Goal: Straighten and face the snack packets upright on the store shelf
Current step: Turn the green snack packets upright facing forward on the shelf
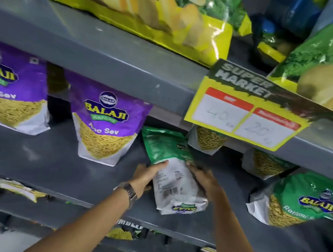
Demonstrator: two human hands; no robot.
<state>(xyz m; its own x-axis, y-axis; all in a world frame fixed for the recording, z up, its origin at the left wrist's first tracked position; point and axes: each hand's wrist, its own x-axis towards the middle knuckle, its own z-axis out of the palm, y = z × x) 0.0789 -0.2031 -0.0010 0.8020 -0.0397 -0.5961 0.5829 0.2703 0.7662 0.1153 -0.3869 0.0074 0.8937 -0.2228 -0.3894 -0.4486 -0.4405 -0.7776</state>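
A green-and-white packet (172, 171) lies on the grey shelf (57, 163) near its front edge, about midway along, with its back face turned outward: the barcode shows and the logo at its lower end reads upside down, that white end overhanging toward the front edge while the green end points back under the shelf above. The left hand (145, 177), a watch (128, 190) on its wrist, presses against the packet's left side, fingers together and stretched along it, the tips at the line where green meets white. The right hand (204, 181) cups the packet's right side; it is blurred, and whether its fingers are spread or closed around the edge cannot be told. Left of the packet two purple packs stand upright facing out, one (104, 126) just beside it and one (12, 88) near the shelf's left end. Toward the right end a green pack (300, 199) stands facing out, tilted a little, with more packs behind it at the back. A yellow price tag (248, 114) hangs from the front edge of the upper shelf (107, 55), where big yellow chip bags (156, 4) sit.
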